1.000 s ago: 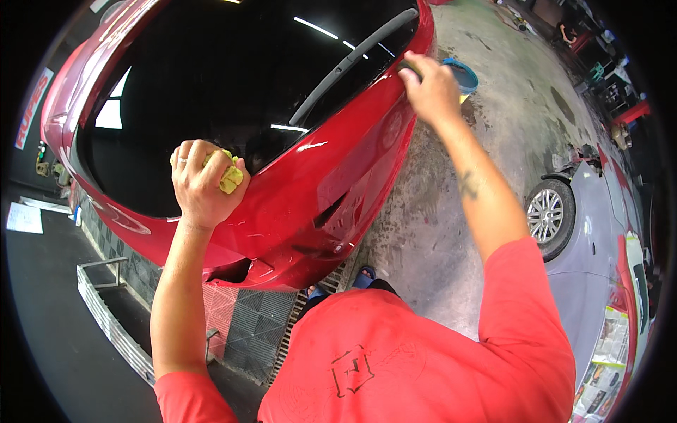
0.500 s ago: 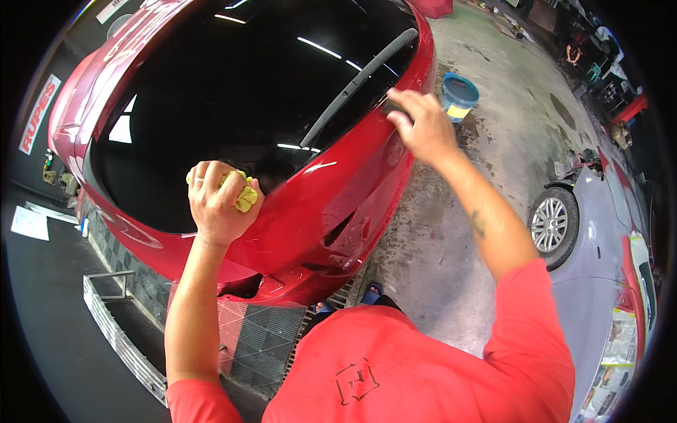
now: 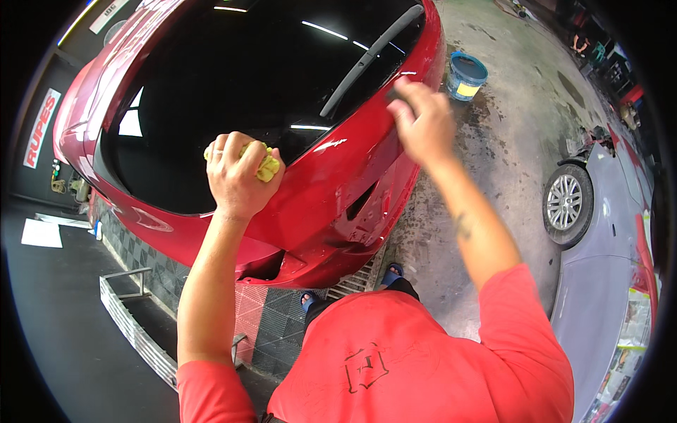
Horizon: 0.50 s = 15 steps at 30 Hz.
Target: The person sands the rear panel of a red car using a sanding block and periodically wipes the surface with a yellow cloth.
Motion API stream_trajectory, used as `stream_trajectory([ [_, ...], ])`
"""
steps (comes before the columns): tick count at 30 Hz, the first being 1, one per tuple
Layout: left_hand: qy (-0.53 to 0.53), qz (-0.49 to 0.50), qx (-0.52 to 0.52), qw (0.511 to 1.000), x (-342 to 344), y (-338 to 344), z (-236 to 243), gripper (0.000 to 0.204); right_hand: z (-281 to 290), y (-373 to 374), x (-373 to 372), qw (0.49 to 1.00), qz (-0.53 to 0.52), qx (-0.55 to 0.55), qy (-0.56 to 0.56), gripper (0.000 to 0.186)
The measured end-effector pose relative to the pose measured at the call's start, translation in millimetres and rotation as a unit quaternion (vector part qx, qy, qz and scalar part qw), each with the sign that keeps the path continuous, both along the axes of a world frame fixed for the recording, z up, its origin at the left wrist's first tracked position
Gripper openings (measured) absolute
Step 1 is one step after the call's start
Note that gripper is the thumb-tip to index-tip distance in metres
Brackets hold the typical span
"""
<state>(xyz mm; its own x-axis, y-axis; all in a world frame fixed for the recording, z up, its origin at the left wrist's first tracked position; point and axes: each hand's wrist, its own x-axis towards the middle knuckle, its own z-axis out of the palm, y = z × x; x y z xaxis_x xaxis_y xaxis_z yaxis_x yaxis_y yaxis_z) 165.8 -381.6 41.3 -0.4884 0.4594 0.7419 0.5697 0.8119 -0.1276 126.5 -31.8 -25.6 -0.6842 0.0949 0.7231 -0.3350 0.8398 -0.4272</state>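
Observation:
My left hand [image 3: 243, 176] is closed round a crumpled yellow cloth [image 3: 268, 168] by the lower edge of the dark rear window [image 3: 233, 84]. My right hand [image 3: 427, 123], slightly blurred, bends over the red rear panel of the car [image 3: 310, 194] near its right corner. A small dark pad [image 3: 393, 94] shows under its fingers, pressed to the paint; most of it is hidden. The rear wiper [image 3: 370, 62] lies across the glass a little above that hand.
A blue bucket with a yellow label [image 3: 466, 76] stands on the concrete to the right. Farther right is a grey car with a silver wheel [image 3: 566, 204] and masking paper. A metal rack [image 3: 137, 328] lies at the lower left, beside dark floor tiles [image 3: 278, 328].
My right hand has shifted slightly over the panel with the dark pad. My left hand still grips the yellow cloth. The whole view has turned a little, and both my feet now show.

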Motion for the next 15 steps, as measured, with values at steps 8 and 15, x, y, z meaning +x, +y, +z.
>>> stream_trajectory([
  [8, -0.02, -0.021, -0.013, 1.0, -4, -9, -4, 0.022, -35, -191, 141, 0.991, 0.112, 0.017, 0.07, 0.051],
  [15, -0.037, -0.145, -0.045, 0.988, 7, -53, 9, 0.024, -24, -67, 59, 0.985, -0.145, -0.097, 0.006, 0.042],
])
